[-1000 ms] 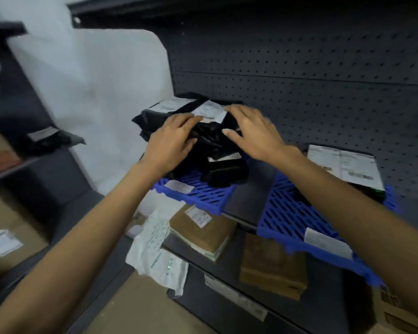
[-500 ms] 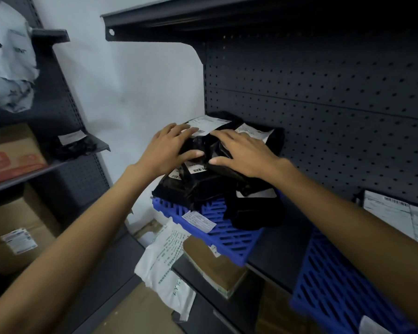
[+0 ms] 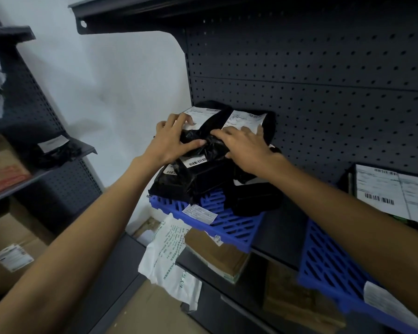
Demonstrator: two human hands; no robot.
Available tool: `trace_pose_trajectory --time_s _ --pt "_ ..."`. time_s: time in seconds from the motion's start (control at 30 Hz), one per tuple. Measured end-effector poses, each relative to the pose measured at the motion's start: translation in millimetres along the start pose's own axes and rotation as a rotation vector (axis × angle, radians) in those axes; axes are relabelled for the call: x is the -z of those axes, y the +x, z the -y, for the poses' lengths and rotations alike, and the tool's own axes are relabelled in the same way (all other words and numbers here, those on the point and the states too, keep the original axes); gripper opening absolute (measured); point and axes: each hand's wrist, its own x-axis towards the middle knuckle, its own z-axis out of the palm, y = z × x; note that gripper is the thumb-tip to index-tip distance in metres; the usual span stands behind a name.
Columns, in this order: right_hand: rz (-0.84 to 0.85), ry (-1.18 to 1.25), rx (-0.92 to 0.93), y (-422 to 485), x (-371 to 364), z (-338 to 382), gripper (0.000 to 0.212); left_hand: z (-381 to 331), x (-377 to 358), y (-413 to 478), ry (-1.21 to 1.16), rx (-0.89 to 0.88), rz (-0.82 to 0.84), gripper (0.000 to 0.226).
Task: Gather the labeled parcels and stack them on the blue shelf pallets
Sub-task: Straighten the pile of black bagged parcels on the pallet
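A pile of black plastic parcels [image 3: 203, 174] with white barcode labels sits on the left blue pallet [image 3: 232, 225] on the dark shelf. My left hand [image 3: 171, 141] presses on the top of the pile from the left, thumb hooked into the crumpled black wrap. My right hand [image 3: 244, 145] lies on the same top parcel from the right, fingers spread over a white label [image 3: 246, 118]. A second blue pallet [image 3: 328, 263] at the right carries a parcel with large white labels [image 3: 393, 191].
Perforated dark back panel [image 3: 311, 92] stands behind the pile; an upper shelf [image 3: 130, 10] overhangs. Below are brown boxes [image 3: 217, 256] and a white mailer bag [image 3: 169, 256]. A side rack [image 3: 34, 165] at left holds boxes and a black parcel [image 3: 56, 150].
The view has closed in and swung left, pushing the right pallet toward the frame's edge. Both hands have stayed on the top black parcel, shifting slightly toward the back of the pile.
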Motion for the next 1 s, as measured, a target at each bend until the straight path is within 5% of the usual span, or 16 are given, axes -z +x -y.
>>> trace_pose_trajectory --time_s 0.57,0.8,1.0 --pt "0.026 0.079 0.181 -18 -4 -24 0.11 -25 3 -27 0.184 0.055 -0.055 0.06" --pt "-0.1 0.081 0.485 -22 2 -70 0.094 -66 -2 -54 0.331 0.149 -0.266 0.043" --pt "-0.081 0.022 0.527 -18 2 -121 0.124 -106 -34 -60 0.463 0.182 -0.289 0.048"
